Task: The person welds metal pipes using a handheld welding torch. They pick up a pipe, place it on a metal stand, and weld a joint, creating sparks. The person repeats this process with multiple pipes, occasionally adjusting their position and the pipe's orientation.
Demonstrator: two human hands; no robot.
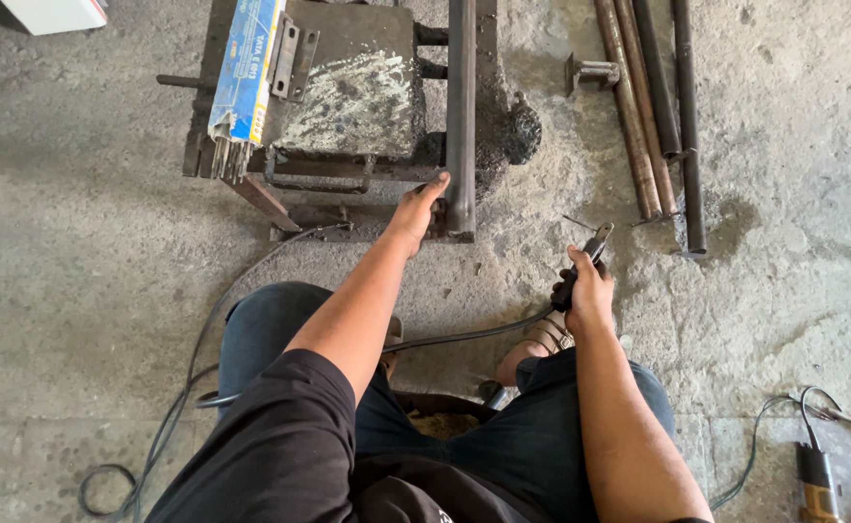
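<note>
Left hand (pixel 416 208) stretched toward 12 o'clock, fingers loosely open, tips touching steel bar (pixel 460 107) lying on low metal table (pixel 348 97). Right hand (pixel 588 291) at 3 o'clock, closed around welding electrode holder (pixel 580 266). Rusty pipes (pixel 653 107) on the floor at 1 o'clock.
</note>
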